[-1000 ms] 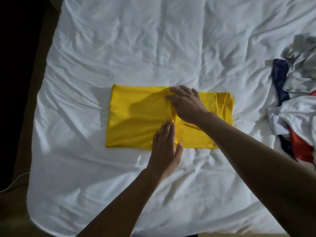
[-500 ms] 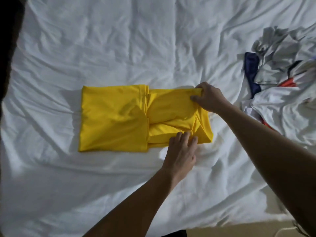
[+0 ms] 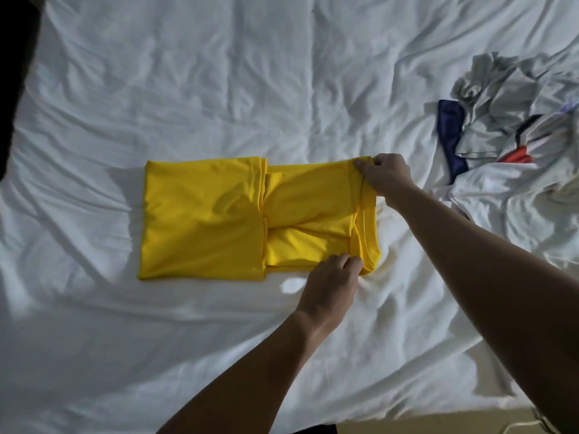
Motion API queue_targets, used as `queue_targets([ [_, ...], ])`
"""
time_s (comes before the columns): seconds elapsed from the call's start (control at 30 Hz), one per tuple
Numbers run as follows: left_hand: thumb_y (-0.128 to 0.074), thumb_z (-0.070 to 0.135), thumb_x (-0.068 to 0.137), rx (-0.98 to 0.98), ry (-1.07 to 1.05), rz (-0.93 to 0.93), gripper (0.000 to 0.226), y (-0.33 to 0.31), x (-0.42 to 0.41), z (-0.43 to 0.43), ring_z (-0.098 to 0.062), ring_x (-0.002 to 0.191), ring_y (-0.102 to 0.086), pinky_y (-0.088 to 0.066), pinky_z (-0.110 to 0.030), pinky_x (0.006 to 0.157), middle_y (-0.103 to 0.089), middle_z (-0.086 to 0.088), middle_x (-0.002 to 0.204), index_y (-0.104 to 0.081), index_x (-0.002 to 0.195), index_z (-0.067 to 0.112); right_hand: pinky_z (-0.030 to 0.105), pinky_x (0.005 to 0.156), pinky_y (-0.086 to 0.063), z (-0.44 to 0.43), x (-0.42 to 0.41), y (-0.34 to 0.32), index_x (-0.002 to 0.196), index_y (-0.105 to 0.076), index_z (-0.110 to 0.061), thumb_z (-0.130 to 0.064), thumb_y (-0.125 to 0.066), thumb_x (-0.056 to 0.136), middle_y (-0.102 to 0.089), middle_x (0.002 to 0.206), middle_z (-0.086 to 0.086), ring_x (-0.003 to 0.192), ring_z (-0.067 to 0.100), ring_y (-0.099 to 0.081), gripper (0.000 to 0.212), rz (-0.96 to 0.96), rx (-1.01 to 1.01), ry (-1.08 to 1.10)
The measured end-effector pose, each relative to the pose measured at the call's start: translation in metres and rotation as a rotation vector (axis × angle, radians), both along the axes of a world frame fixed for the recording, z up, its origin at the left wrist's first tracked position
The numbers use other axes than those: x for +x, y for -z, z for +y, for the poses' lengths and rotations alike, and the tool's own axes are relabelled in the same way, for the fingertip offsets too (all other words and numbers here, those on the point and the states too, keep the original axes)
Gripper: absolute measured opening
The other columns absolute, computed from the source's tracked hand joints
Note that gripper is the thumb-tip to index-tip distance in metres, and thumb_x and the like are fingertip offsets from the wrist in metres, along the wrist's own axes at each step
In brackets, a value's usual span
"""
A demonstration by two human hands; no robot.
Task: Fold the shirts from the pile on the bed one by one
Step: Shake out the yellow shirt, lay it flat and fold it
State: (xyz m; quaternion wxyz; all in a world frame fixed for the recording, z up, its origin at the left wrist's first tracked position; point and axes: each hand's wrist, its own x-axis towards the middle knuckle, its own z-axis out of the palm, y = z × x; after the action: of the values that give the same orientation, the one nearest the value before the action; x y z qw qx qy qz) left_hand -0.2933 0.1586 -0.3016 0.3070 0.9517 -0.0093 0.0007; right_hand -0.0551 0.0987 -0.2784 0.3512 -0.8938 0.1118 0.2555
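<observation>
- Fabric of the yellow shirt lies flat near the middle of the bed, narrowed into a band that runs left to right. Its left half is smooth and doubled over. The right half shows rumpled, tucked layers, so that end looks like the one yet to be brought in.
- The right hand holds the far right corner. Its thumb and curled fingers pinch the hem edge, which keeps the stacked layers together there.
- The left hand is at the near right corner, fingers bent and close together on the edge. They seem to pinch it, though the fingertips are partly hidden against the cloth.
- Holding both corners of the same short end makes sense: it keeps that edge straight, so the end can be carried over as one panel rather than sagging in the middle.
- The pile of unfolded shirts — grey, white, navy, a bit of red — sits at the right side of the bed, well apart from the yellow shirt. That leaves flat sheet for folding, and the pile seems within the right arm's reach.
- By my judgement this shirt is about one fold from finished, while the pile means most of the task remains.
- The cloth looks slick, so the tucked layers could slide apart if one corner rises ahead of the other.
</observation>
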Motion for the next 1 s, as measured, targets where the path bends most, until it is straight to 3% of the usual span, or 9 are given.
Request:
queue_targets([
  [0.1, -0.076, 0.014, 0.084, 0.082, -0.013, -0.046, 0.023, -0.003, 0.0, 0.001, -0.026, 0.083, -0.056, -0.046, -0.039, 0.066, -0.057, -0.002, 0.088, -0.056, 0.093, 0.022, 0.033, 0.069, -0.052, 0.0, 0.0, -0.003, 0.098, -0.07, -0.012, -0.047, -0.069, 0.095, -0.061, 0.089, 0.002, 0.09, 0.023, -0.062, 0.035, -0.017, -0.026, 0.0],
  [0.23, -0.07, 0.018, 0.08, 0.15, -0.133, -0.05, 0.026, 0.0, -0.009, 0.021, -0.03, 0.094, -0.053, -0.045, -0.045, 0.081, -0.059, -0.007, 0.102, -0.059, 0.104, 0.017, 0.025, 0.064, -0.047, 0.004, 0.003, -0.005, 0.115, -0.071, -0.016, -0.033, -0.068, 0.096, -0.064, 0.108, 0.003, 0.1, 0.021, -0.061, 0.025, -0.035, 0.028, -0.046],
  [0.37, -0.073, 0.017, 0.083, 0.188, -0.127, -0.052, 0.011, 0.017, -0.017, 0.059, -0.03, 0.083, -0.054, -0.043, -0.044, 0.073, -0.056, -0.005, 0.086, -0.062, 0.086, 0.016, 0.03, 0.072, -0.049, 0.011, 0.004, -0.005, 0.115, -0.068, -0.015, -0.051, -0.066, 0.096, -0.062, 0.107, 0.003, 0.097, 0.021, -0.061, 0.04, 0.005, -0.034, -0.198],
  [0.5, -0.073, 0.001, 0.082, 0.197, 0.017, -0.137, 0.024, 0.015, -0.02, 0.061, -0.03, 0.07, -0.05, -0.042, -0.042, 0.064, -0.049, -0.004, 0.071, -0.054, 0.075, 0.014, 0.028, 0.068, -0.048, 0.011, 0.006, 0.003, 0.117, -0.072, -0.011, -0.042, -0.072, 0.095, -0.061, 0.108, 0.005, 0.097, 0.021, -0.059, 0.037, -0.065, -0.041, -0.168],
  [0.63, -0.075, 0.003, 0.084, 0.182, 0.028, -0.128, 0.025, 0.016, -0.027, 0.061, -0.029, 0.068, -0.049, -0.043, -0.042, 0.062, -0.046, -0.003, 0.07, -0.054, 0.077, 0.015, 0.037, 0.081, -0.055, 0.012, 0.001, 0.008, 0.111, -0.073, -0.015, -0.034, -0.067, 0.098, -0.063, 0.108, 0.003, 0.107, 0.027, -0.062, 0.024, -0.126, -0.013, -0.125],
  [0.7, -0.075, 0.005, 0.083, 0.185, -0.006, -0.113, 0.019, 0.012, -0.026, 0.061, -0.029, 0.07, -0.051, -0.043, -0.043, 0.063, -0.051, -0.004, 0.073, -0.058, 0.08, 0.014, 0.037, 0.081, -0.05, 0.013, -0.006, 0.01, 0.113, -0.069, -0.017, -0.031, -0.064, 0.098, -0.064, 0.112, 0.005, 0.11, 0.028, -0.061, 0.021, -0.21, -0.041, -0.176],
  [0.87, -0.077, 0.007, 0.074, 0.269, -0.054, -0.116, 0.018, 0.011, -0.025, 0.07, -0.031, 0.077, -0.055, -0.041, -0.045, 0.067, -0.056, -0.003, 0.079, -0.062, 0.079, 0.017, 0.049, 0.099, -0.045, 0.014, -0.017, 0.011, 0.128, -0.06, -0.019, -0.044, -0.066, 0.096, -0.055, 0.132, 0.009, 0.123, 0.031, -0.048, 0.041, -0.317, -0.165, -0.393],
  [1.0, -0.076, 0.005, 0.08, 0.269, -0.006, -0.184, 0.023, 0.01, -0.025, 0.074, -0.029, 0.075, -0.055, -0.041, -0.044, 0.067, -0.056, -0.003, 0.075, -0.059, 0.072, 0.016, 0.048, 0.095, -0.046, 0.009, -0.008, 0.017, 0.114, -0.068, -0.016, -0.037, -0.068, 0.097, -0.059, 0.12, 0.009, 0.117, 0.033, -0.051, 0.027, -0.284, -0.199, -0.472],
])
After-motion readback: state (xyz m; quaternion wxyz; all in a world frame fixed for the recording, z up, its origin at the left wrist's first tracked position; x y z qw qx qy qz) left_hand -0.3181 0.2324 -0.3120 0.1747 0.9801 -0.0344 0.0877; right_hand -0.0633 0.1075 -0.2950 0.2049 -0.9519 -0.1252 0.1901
